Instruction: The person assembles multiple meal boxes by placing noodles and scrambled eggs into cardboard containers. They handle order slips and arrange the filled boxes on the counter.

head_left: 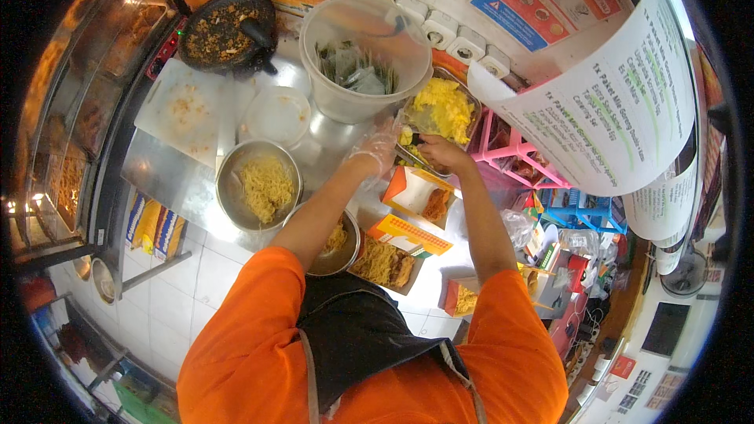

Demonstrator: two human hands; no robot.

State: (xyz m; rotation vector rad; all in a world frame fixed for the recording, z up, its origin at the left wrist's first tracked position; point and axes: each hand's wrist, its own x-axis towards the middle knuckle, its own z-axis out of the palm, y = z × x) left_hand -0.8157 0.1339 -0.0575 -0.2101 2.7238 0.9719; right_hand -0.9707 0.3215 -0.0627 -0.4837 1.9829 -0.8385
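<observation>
My right hand (444,155) is closed round the black handle of a utensil whose working end is hard to make out. It is at the near edge of a metal tray (476,114) of yellow scrambled egg (442,108). My left hand (380,149), in a clear plastic glove, is beside the tray's left side, below a large translucent tub (314,82); its fingers are too indistinct to read. Just nearer lie an open orange food box (408,189) with orange-brown food in it and another open box (383,262) of noodles with a fried piece.
Two steel bowls of noodles (267,188) stand left of my arms. Farther left are a white cutting board (173,102), a white plate (277,116) and a black stone mortar (228,31). A pink basket (518,149) and hanging printed paper sheets (597,102) crowd the right side.
</observation>
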